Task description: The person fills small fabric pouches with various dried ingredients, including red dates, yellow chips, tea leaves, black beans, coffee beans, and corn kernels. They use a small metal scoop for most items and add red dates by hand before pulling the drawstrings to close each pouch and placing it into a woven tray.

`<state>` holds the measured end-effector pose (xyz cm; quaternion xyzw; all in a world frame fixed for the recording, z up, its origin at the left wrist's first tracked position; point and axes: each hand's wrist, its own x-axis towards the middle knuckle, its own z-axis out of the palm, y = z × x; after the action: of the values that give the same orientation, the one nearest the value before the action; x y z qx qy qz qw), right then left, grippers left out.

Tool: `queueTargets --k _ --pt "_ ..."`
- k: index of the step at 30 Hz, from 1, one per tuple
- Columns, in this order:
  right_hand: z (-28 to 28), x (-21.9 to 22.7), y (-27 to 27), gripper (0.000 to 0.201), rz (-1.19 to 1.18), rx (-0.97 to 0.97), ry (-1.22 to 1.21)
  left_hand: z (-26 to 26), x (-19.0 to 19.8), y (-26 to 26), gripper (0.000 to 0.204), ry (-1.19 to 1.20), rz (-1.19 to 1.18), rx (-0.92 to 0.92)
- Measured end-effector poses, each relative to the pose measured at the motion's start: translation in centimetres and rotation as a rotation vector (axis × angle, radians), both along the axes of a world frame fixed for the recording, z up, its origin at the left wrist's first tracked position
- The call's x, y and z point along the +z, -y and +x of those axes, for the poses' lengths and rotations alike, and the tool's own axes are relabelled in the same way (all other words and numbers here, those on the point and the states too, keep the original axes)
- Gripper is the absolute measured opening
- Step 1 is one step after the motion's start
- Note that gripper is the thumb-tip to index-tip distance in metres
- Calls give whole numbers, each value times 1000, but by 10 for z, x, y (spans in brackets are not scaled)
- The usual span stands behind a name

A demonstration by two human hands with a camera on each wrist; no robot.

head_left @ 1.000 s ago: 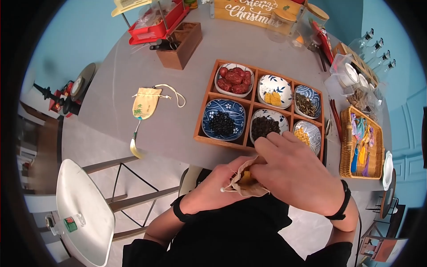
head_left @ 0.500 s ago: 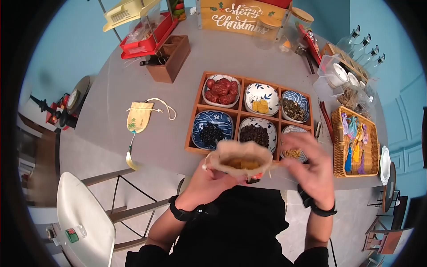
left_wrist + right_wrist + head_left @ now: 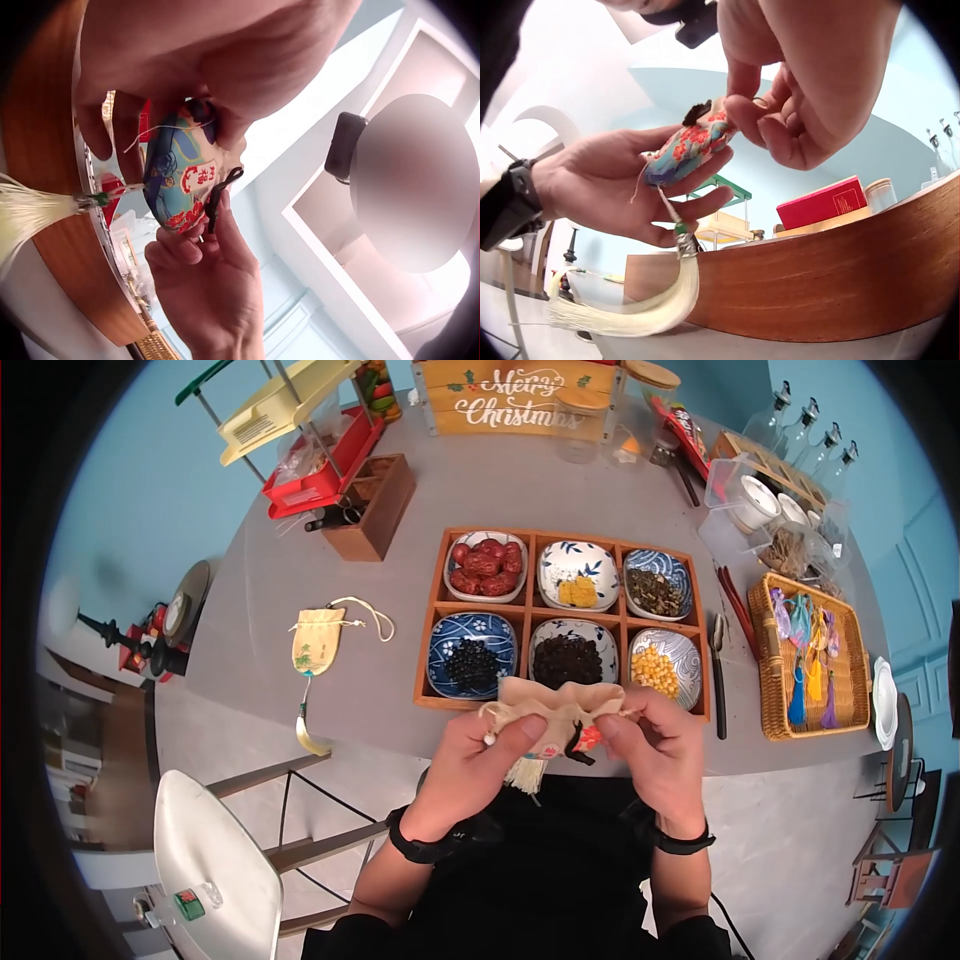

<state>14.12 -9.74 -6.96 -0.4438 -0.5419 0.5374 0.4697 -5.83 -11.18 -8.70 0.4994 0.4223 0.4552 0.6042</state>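
A small cloth drawstring pouch (image 3: 560, 705) is held up just in front of the divided wooden box. My left hand (image 3: 470, 765) grips its left side, thumb against the front. The right hand (image 3: 660, 760) pinches the pouch's right edge by the gathered mouth. Its outside is blue with red flowers and a black cord bow, as the left wrist view of the pouch (image 3: 184, 172) shows. A cream tassel (image 3: 645, 315) hangs from its bottom. The mouth's pale rim faces away and hides the inside.
The wooden box (image 3: 527, 615) holds bowls of red dates (image 3: 487, 568), black beans (image 3: 472, 663), dark bits, yellow kernels (image 3: 655, 668) and dried leaves. Left lies another tasselled pouch (image 3: 318, 640). Right are a spoon (image 3: 717, 670) and a wicker basket (image 3: 770, 690) of tassels.
The right hand came out of the pouch's mouth, swung away to the right, and now pinches the pouch's right edge. The mouth, wide and facing up before, is flatter and tilted away.
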Motion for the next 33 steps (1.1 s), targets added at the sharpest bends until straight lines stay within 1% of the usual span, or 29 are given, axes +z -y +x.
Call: queueTargets --k 1,2,3,4,6,9,11,12,14,15,16,17,18,20,21,22,24,25,26,28,29,30,31,33 --pt "0 -3 0 8 14 -7 -51 4 -1 -2 24 2 1 -12" --pt "0 -5 0 8 31 -12 -102 9 -2 -4 26 160 -4 35" --pt "-2 -7 0 8 35 -23 -104 13 -2 -6 28 317 -11 83" --pt "-4 -9 0 8 12 -59 -88 19 0 -8 28 313 -9 73" --pt "-10 -7 0 9 -12 -104 -75 29 4 -10 32 491 -39 210" --pt "-16 -2 -2 11 -26 -145 -133 31 0 -14 37 438 -37 241" --pt "-14 -8 -2 16 48 -173 21 29 0 -15 40 415 -50 266" --pt "-14 -9 -2 16 46 -163 13 29 -1 -16 41 421 -34 283" --pt "-9 -11 -2 20 85 -215 -101 26 0 -21 42 426 -16 298" --pt "-5 -11 -2 20 82 -216 -100 24 1 -23 43 444 4 299" --pt "-1 -12 -1 21 78 -299 -104 21 2 -25 45 463 24 299" --pt "3 -13 -2 23 76 -380 -109 13 -7 -27 46 425 44 382" --pt "7 -13 -3 24 76 -463 -116 7 -6 -29 46 424 45 379" --pt "11 -14 -2 25 43 -472 -112 1 -2 -33 41 533 108 436" --pt "10 -15 -3 25 45 -469 -113 9 9 -34 40 543 61 543" --pt "10 -15 -5 25 53 -466 -116 6 9 -35 40 544 63 545" --pt "12 -9 -9 25 76 -461 -90 -2 12 -40 41 525 171 333" --pt "14 -7 -10 25 89 -460 -61 -5 19 -41 40 432 143 253" --pt "16 -6 -11 25 89 -459 -60 -5 29 -42 40 433 143 254" --pt "19 -2 -15 25 98 -427 -62 -7 46 -45 40 83 145 143" --pt "18 -1 -16 25 84 -426 -105 -10 49 -48 41 18 164 128" --pt "16 -1 -16 25 88 -418 -106 -14 51 -49 41 18 169 135" --pt "14 -2 -16 25 84 -421 -106 -19 52 -50 39 -84 174 106" --pt "13 -1 -16 24 71 -422 -108 -21 54 -52 37 -190 170 78"
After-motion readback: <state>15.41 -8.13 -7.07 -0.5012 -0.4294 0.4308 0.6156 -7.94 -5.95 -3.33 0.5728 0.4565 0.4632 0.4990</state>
